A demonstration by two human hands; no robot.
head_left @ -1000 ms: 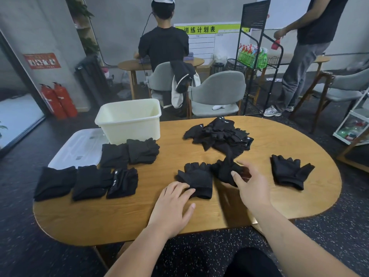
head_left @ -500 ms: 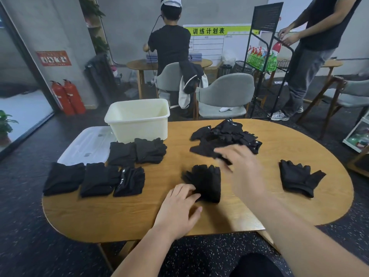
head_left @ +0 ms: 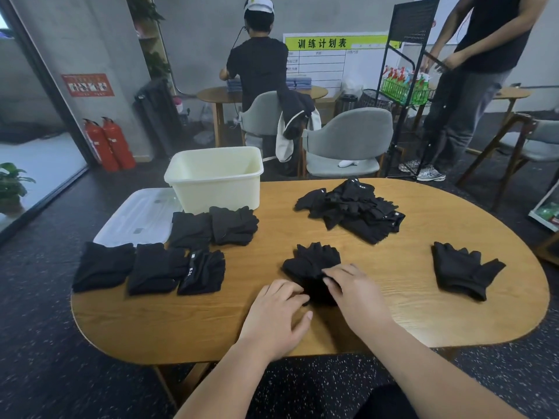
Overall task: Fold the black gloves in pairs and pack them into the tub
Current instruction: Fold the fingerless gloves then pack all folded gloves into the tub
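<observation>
Your right hand (head_left: 354, 294) has come back and now pinches the near end of the glove pair (head_left: 314, 261) at the worktop (head_left: 393, 313) front, while your left hand (head_left: 278, 313) presses flat beside it, so I judge the folding can begin, with the tub (head_left: 214, 179) well apart at the far left.

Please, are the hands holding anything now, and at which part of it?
The right hand grips the middle glove pair at its near cuff end, fingers curled into the cloth. The left hand only touches the same end with straight fingertips.
</observation>
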